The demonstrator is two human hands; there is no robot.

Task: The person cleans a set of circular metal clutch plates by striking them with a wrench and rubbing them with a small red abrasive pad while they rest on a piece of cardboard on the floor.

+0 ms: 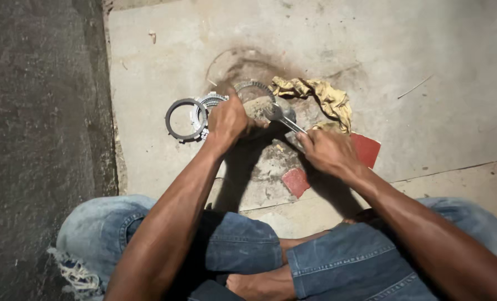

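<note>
My left hand [229,120] grips a round metal part [258,96] with a toothed rim, dusty inside, and holds it down on the concrete floor. My right hand [327,151] is closed around the handle of a steel wrench [280,118]. The wrench head sits on the middle of the round part. To the left of that part lie a dark friction ring [185,119] and a stack of toothed metal plates [210,102], touching each other.
A crumpled yellow rag [321,96] lies just right of the part. Red sheet pieces [366,149] lie under my right hand. My knees in blue jeans [243,242] fill the foreground. Dark rough ground [36,111] borders the concrete slab on the left.
</note>
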